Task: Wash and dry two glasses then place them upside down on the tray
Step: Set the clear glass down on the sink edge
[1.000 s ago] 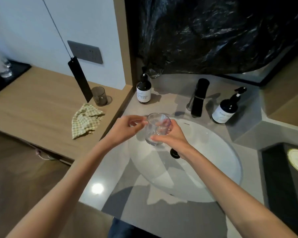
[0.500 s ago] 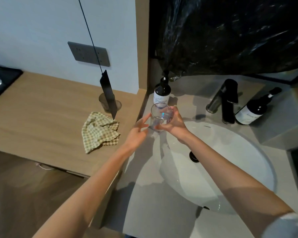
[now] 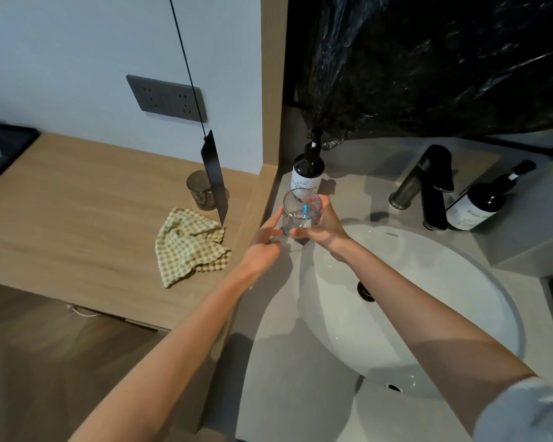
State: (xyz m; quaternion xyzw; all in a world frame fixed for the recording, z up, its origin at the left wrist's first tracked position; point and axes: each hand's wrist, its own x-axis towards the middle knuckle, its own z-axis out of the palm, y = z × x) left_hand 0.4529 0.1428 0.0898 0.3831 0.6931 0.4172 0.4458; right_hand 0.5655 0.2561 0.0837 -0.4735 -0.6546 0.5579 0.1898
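The glass (image 3: 300, 209) is held upright by the right hand (image 3: 326, 228), whose fingers are curled round its far side and its base. It is kept over the grey counter, just at the left rim of the basin (image 3: 460, 314) and in front of the soap bottle (image 3: 307, 177); it is not under the faucet (image 3: 425, 183), from which no water is seen to run.

The left hand (image 3: 264, 245) is brought beside the glass with its fingers loose and mostly straight, and nothing is grasped by it; whether the forefinger lies against the near wall or only just beside it cannot be told.

It is judged that the glass is kept low and toward the left so that it may be passed over for drying; the checked cloth (image 3: 190, 247) is laid crumpled on the wooden counter (image 3: 77, 218), near at hand for this purpose.

The second glass (image 3: 200, 189), of a grey tint, is set upright just behind the cloth and is partly hidden by a black hanging tag (image 3: 214, 180); it seems to be left there until its turn. The dark tray (image 3: 13, 138) is seen at the far left edge, well apart; neither of these glasses is yet placed on it.
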